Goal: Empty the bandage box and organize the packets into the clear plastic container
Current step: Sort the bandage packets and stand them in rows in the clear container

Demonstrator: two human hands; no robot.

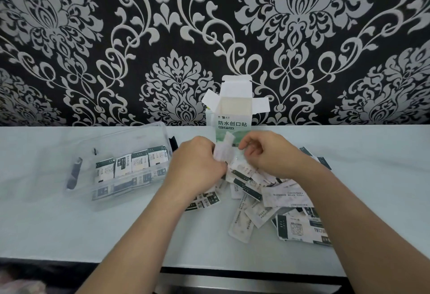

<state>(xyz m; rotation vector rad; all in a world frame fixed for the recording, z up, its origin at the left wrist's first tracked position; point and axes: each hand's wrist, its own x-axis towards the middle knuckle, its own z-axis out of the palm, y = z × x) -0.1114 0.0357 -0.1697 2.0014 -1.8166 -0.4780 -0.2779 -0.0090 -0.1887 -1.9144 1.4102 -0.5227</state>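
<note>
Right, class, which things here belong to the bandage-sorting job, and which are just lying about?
Job: open bandage box; clear plastic container holding a row of packets; loose packets heaped on the table; bundle gripped by the left hand, right hand beside it.
Lying about: black object behind the container; pinkish cloth below the table edge.

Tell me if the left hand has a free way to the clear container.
Probably yes: the container sits just beside the left hand, open-topped, nothing between them, though that hand holds packets.

Held packets [223, 153] blurred (print unreadable); they hide box [233, 117] base.
</note>
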